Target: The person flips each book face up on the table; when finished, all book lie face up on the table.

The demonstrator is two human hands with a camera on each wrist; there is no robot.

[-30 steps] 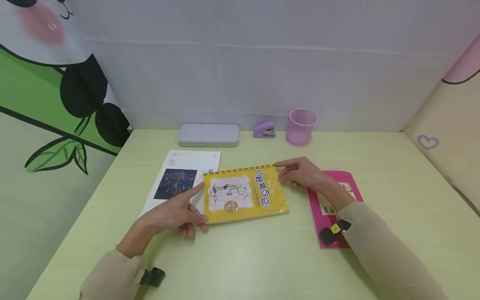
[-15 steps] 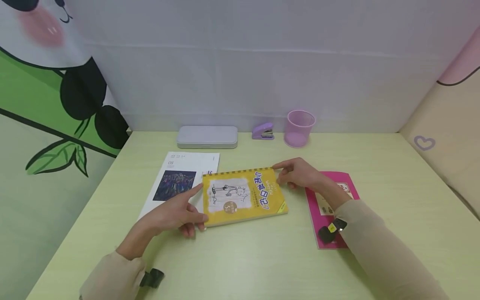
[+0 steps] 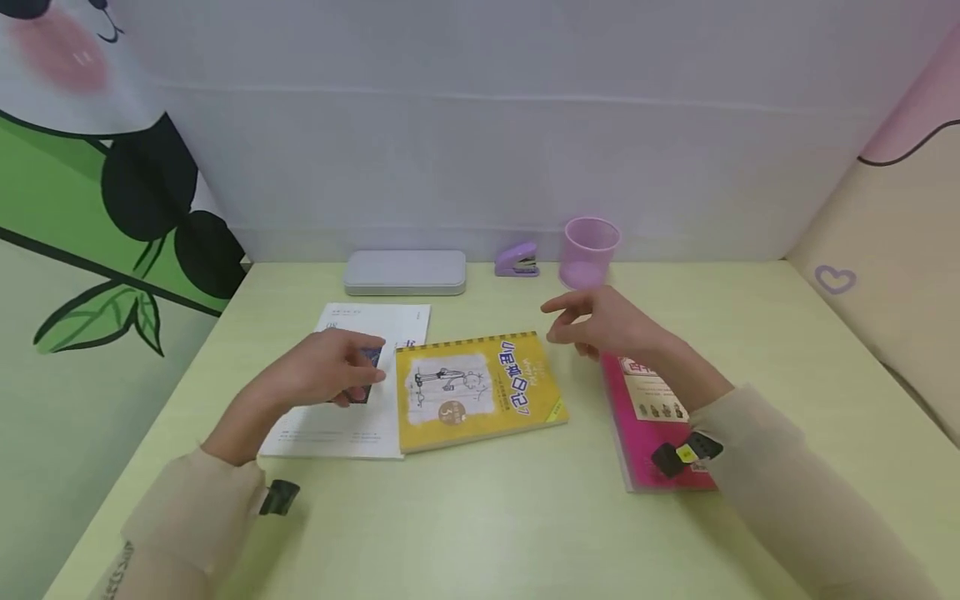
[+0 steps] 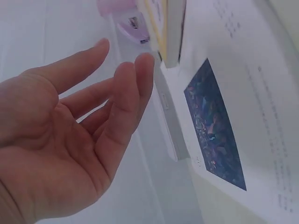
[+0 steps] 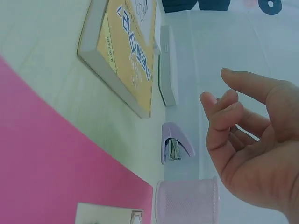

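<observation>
My yellow paperback book (image 3: 478,390) has a smooth, slightly glossy card cover. Left of it, the white paper booklet (image 3: 347,392) looks matt. Behind it stand a see-through pink plastic mesh cup (image 3: 589,252), a glossy lilac plastic stapler (image 3: 516,259) and a matt grey case (image 3: 405,272). The pale green tabletop (image 3: 480,517) is smooth.

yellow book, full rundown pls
The yellow book is a thick paperback with a glossy cover that bears blue lettering, a white panel with a line drawing, a round badge and a dashed stripe along its far edge. It lies flat and closed on the table, its left edge over the white book. Neither hand touches it.
</observation>
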